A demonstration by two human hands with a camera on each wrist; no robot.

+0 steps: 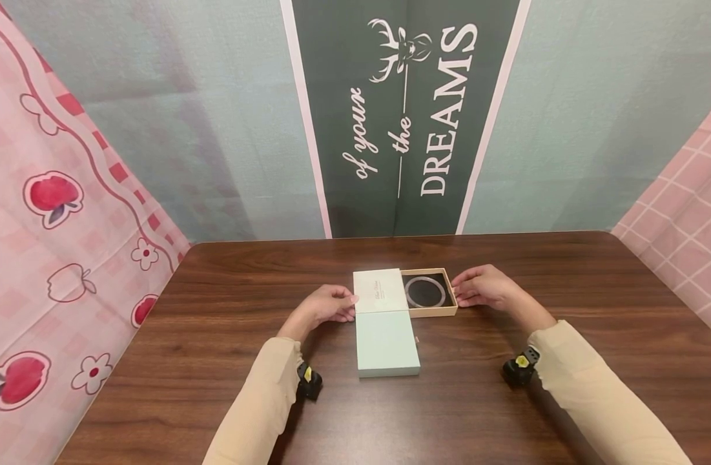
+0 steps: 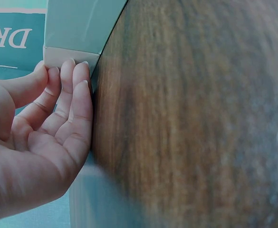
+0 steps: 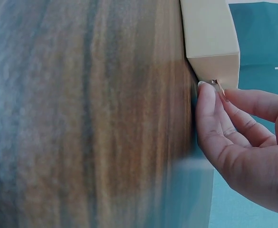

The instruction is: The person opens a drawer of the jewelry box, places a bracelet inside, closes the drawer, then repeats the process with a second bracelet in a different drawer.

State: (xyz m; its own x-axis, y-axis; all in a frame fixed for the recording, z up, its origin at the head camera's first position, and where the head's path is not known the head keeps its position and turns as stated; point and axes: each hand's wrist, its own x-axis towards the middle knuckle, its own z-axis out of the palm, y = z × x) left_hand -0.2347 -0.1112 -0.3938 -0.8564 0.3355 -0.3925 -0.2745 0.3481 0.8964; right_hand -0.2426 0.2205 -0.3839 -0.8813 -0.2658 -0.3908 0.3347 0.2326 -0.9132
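Observation:
A drawer-style gift box has a pale sleeve (image 1: 381,292) and a cream inner drawer (image 1: 434,311) slid partly out to the right. In the drawer, a clear ring-shaped bangle (image 1: 410,294) lies on a black pad. My left hand (image 1: 332,303) holds the sleeve's left end, thumb at its upper edge and fingertips against the end face, as the left wrist view shows. At the drawer's right end, my right hand (image 1: 484,287) pinches a small ribbon tab (image 3: 220,89) between thumb and fingers. A second, pale green box (image 1: 387,343) lies closed just in front of the sleeve.
Both boxes lie on a brown wood-grain table (image 1: 216,387). A green curtain (image 1: 245,129) with lettering hangs behind its far edge. Pink patterned cloths stand at the left and right sides.

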